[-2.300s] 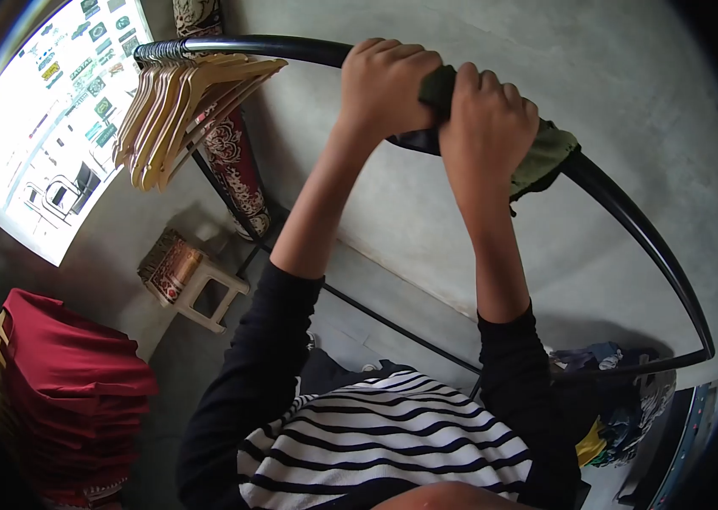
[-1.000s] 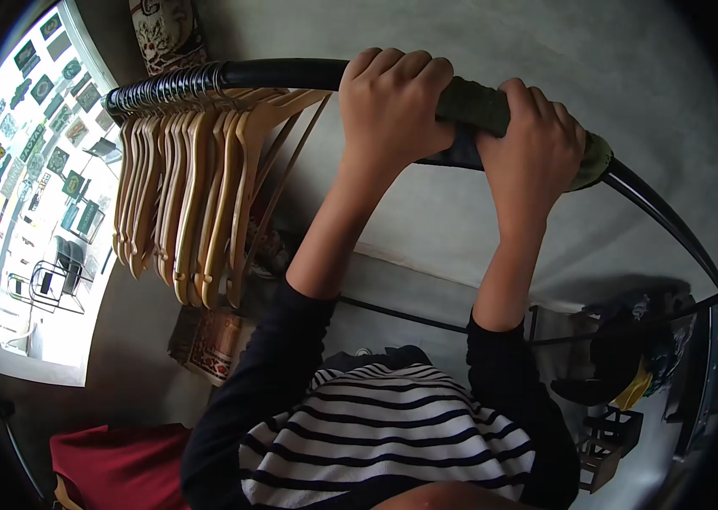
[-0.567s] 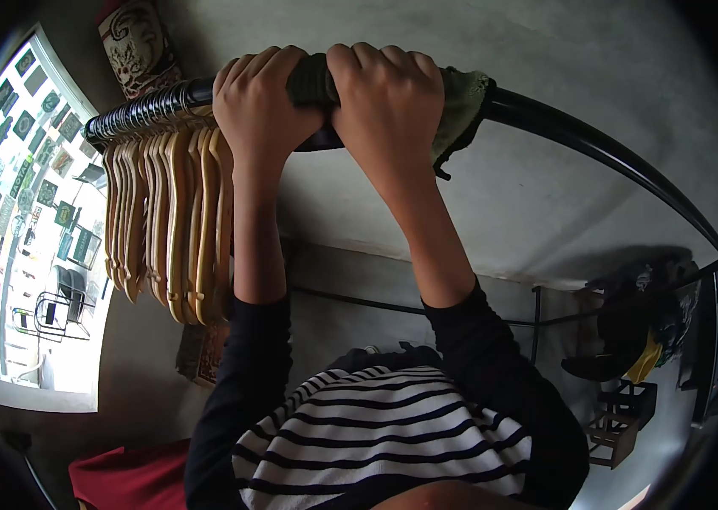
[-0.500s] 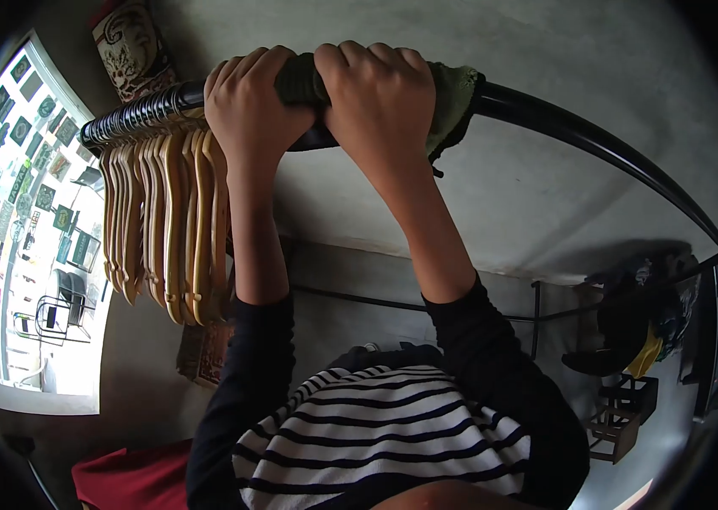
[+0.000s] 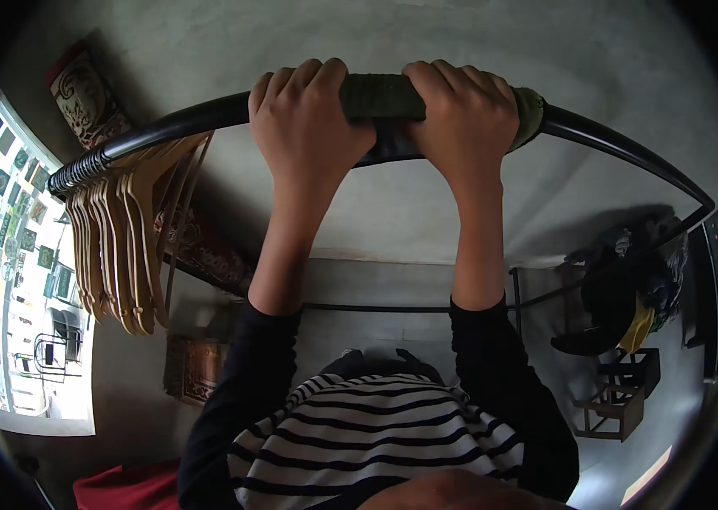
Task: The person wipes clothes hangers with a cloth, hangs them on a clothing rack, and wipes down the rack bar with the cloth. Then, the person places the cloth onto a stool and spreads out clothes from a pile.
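Observation:
Both arms reach up to a black clothes rail [image 5: 197, 119], where a dark green cloth [image 5: 384, 95] is wrapped over the bar. My left hand [image 5: 308, 123] is closed around the rail at the cloth's left end. Around the cloth and bar, farther right, curl the fingers of my right hand [image 5: 468, 119]; a bit of green shows past its outer side. Between the two hands a stretch of cloth is visible. What lies beneath the palms is hidden. Left of my left hand, several wooden hangers [image 5: 125, 246] hang bunched from the rail.
Patterned rolled textiles [image 5: 85, 98] lean at the wall on the left, near a bright window [image 5: 28, 280]. Lower right are dark garments [image 5: 622, 289], a yellow cloth [image 5: 639, 323] and a small wooden stool [image 5: 618, 408]. Red fabric [image 5: 134, 487] lies at lower left.
My hands have moved farther apart along the rail, so more green cloth shows between them. The hangers now sit farther from my left hand, and the view has shifted slightly.

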A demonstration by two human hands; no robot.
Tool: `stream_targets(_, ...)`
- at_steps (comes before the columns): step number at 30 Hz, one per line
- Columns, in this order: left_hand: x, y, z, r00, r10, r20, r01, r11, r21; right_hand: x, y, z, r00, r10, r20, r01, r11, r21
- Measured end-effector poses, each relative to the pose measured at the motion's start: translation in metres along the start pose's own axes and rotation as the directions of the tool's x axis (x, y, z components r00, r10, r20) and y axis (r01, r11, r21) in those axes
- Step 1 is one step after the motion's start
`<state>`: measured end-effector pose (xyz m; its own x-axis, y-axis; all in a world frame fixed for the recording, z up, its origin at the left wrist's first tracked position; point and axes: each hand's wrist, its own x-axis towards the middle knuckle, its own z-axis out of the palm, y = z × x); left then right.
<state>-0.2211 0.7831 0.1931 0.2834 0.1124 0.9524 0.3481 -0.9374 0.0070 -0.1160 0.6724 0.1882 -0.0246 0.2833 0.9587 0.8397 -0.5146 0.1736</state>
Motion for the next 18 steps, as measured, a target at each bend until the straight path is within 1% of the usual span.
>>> stream_targets(1, 0.002, 0.017, 0.008, 0.999, 0.011, -0.032, -0.012, 0.999, -0.046, -0.005, 0.017, -0.007, 1.000, 0.004, 0.011, -0.004, 1.000, -0.020)
stream_targets(2, 0.004, 0.035, 0.013, 0.999, 0.014, -0.036, -0.016, 0.998, -0.054, -0.010, 0.034, -0.015, 1.000, 0.010, 0.024, -0.009, 0.999, -0.040)
stream_targets(3, 0.006, 0.053, 0.019, 0.999, 0.019, -0.028, -0.021, 0.997, -0.069, -0.014, 0.052, -0.022, 1.000, 0.002, -0.002, -0.002, 1.000, -0.011)
stream_targets(4, 0.006, 0.071, 0.025, 1.000, 0.025, -0.017, -0.026, 0.996, -0.084, -0.019, 0.068, -0.030, 1.000, 0.005, 0.001, -0.005, 1.000, -0.021)
stream_targets(5, 0.008, 0.090, 0.034, 0.994, 0.054, -0.095, -0.065, 0.990, -0.123, -0.023, 0.086, -0.038, 1.000, 0.011, 0.004, -0.011, 1.000, -0.026)
stream_targets(9, 0.015, 0.167, 0.060, 0.995, 0.072, -0.067, -0.082, 0.985, -0.152, -0.041, 0.157, -0.071, 0.998, 0.040, 0.052, -0.037, 0.998, -0.054)
stream_targets(11, 0.019, 0.206, 0.073, 0.993, 0.083, -0.080, -0.099, 0.971, -0.216, -0.049, 0.191, -0.086, 0.996, 0.058, 0.072, -0.053, 0.996, -0.077)
stream_targets(14, 0.025, 0.269, 0.091, 0.993, 0.109, -0.046, -0.117, 0.970, -0.214, -0.062, 0.244, -0.110, 0.997, 0.051, 0.063, -0.045, 0.994, -0.098)
stream_targets(15, 0.027, 0.290, 0.097, 0.991, 0.126, -0.037, -0.131, 0.970, -0.206, -0.067, 0.263, -0.117, 0.992, 0.076, 0.099, -0.064, 0.991, -0.120)
stream_targets(18, 0.034, 0.350, 0.114, 0.987, 0.150, -0.049, -0.157, 0.957, -0.244, -0.083, 0.317, -0.134, 0.991, 0.114, 0.071, -0.101, 0.980, -0.171)
